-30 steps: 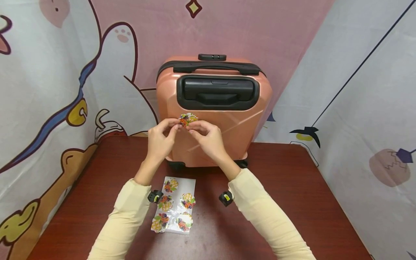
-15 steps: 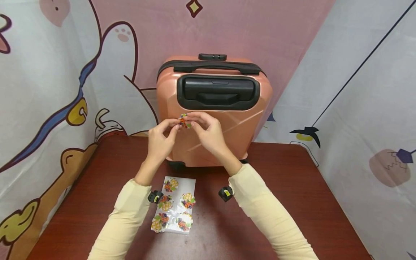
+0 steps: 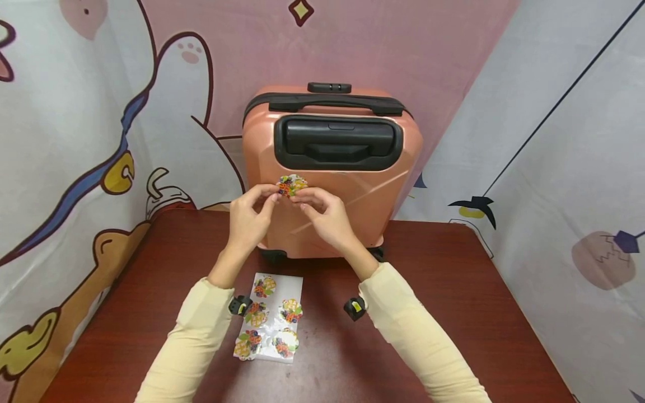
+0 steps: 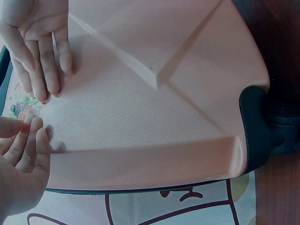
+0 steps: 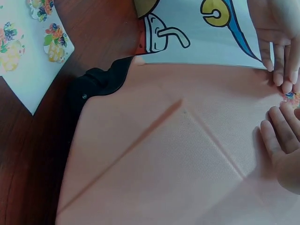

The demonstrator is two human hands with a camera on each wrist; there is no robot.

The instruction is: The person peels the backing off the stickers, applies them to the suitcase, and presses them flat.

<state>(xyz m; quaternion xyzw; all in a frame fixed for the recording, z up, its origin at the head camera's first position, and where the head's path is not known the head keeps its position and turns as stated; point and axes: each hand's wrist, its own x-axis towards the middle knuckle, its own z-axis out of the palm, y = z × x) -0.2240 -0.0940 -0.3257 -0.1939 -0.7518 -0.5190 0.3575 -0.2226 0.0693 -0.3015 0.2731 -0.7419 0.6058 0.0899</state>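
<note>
A round fruit-patterned sticker [image 3: 292, 185] lies against the front of an upright rose-pink suitcase [image 3: 347, 207], just below its black handle recess. My left hand [image 3: 249, 218] pinches the sticker's left edge between thumb and forefinger. At the lower right edge, my right hand [image 3: 327, 215] touches the sticker with its fingertips, the thumb held apart below. The left wrist view shows the right fingers [image 4: 47, 65] stretched out toward the sticker [image 4: 23, 105]. In the right wrist view only a corner of the sticker [image 5: 291, 98] shows between both hands.
A white sticker sheet [image 3: 289, 286] bearing several more fruit stickers lies on the dark red-brown table [image 3: 433, 313] in front of the suitcase. Behind stands a cartoon-printed cloth backdrop [image 3: 383, 45]. Black wheels [image 5: 93, 82] sit at the suitcase's lower corners.
Half a second ago my right fingers covered the sticker's right part; they have since drawn down and right, baring it again. My left hand has stayed in place.
</note>
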